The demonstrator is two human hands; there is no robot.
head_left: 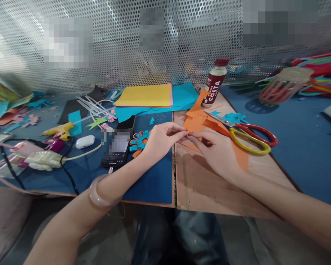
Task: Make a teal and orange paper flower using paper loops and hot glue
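My left hand (161, 141) and my right hand (216, 147) meet above the seam of the table, fingertips pinched together. Whatever lies between them is too small and covered to make out. Orange paper (240, 156) spreads under and behind my right hand. Scissors (232, 126) with one red and one yellow handle lie partly on this paper, just beyond that hand. Beside my left hand rests a blue and orange paper flower (139, 141), partly hidden by the wrist. A phone (117, 147), its screen lit, lies left of the flower.
Yellow paper (145, 95) lies on blue sheets (184, 96) at the back. A Costa bottle (215, 84) stands behind the orange paper. Leftward are a glue gun (59, 131), a white earbud case (85, 142) and a power strip (45, 159) with cables. A plastic cup (285, 85) lies tilted at right.
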